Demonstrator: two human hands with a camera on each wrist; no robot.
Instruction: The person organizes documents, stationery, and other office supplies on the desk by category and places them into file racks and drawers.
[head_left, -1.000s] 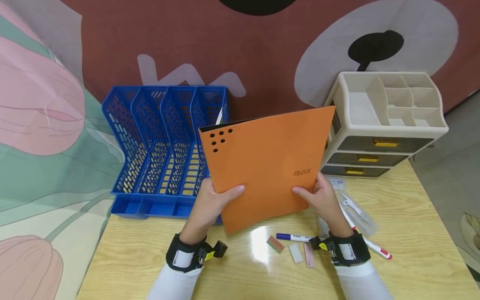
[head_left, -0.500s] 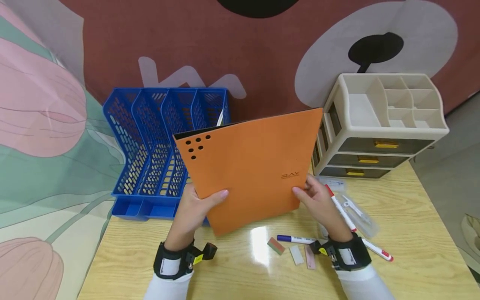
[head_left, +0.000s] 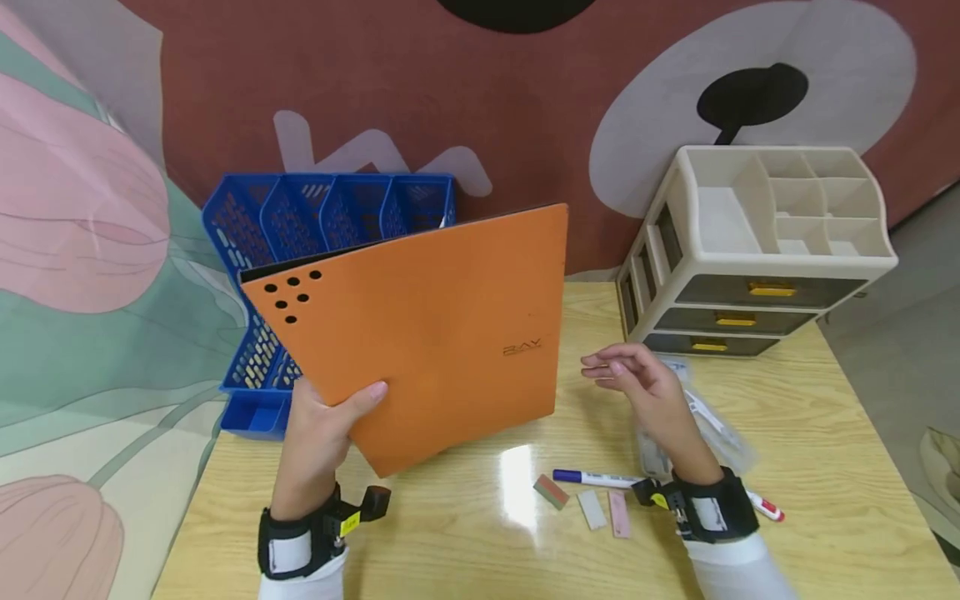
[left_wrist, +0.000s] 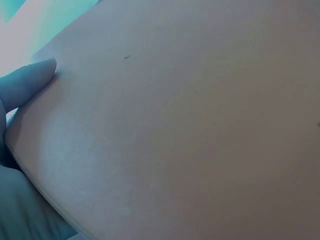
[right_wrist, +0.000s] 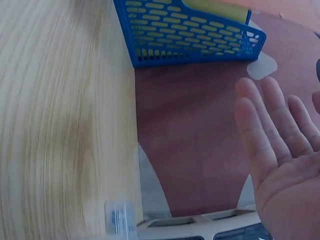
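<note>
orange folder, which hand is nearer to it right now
Left. The left hand grips the orange folder at its lower corner, thumb on the front. The right hand hangs open to the folder's right, apart from it, above the table.

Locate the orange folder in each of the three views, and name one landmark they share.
Head: orange folder centre-left, tilted, its lower corner gripped by the left hand.
Left wrist: it fills nearly the whole picture, thumb on its left edge.
Right wrist: not clearly in it.
Shared landmark: blue file rack, also top of the right wrist view.

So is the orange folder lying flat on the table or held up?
Held up: the left hand grips the tilted orange folder by its lower corner.
</note>
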